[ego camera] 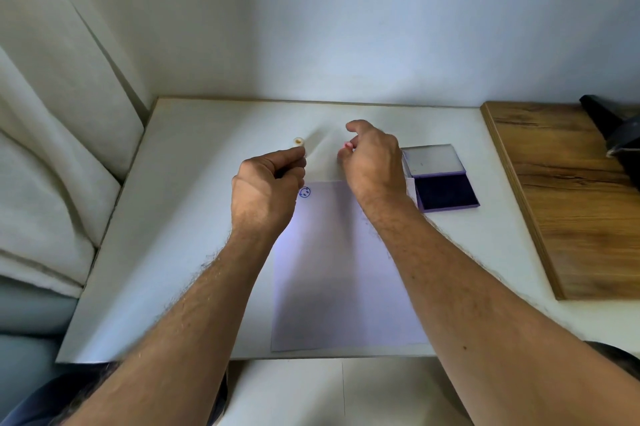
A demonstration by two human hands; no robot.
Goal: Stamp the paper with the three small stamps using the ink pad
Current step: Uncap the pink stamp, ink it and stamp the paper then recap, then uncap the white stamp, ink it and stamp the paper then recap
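My forearms were the nearest thing, reaching out from the near edge of the surface point(194, 224) over the paper point(343, 269), which lay lengthways from the near edge towards the middle. One blue round mark point(304, 192) sat at the paper's far left corner, so I judged one stamp done and two to go.

My left hand point(266, 186) was curled, thumb and fingertips pinched together on something small that I could not make out; just beyond those fingertips a cream stamp point(298, 141) stood on the surface, apart from the paper. My right hand point(372, 162) was loosely closed past the paper's far edge, with a speck of pink point(349, 145) at the fingertips (most likely a second stamp, though too little showed to be sure). The third stamp I could not see at all. The ink pad point(446, 191) lay open beside my right hand towards the right edge, its lid point(433, 159) folded back behind it.

What worried me was smallness. A stamp that tiny, held only at the fingertips, could roll or slip on its way to the pad and leave a stray blot on the paper or the surface. My right wrist hung just beside the pad, so a careless swing could drag skin through the ink and then across the sheet. Nothing weighted the paper, and pressing near its far edge could skate it sideways and smear the print. A tilted press would give only half a mark.
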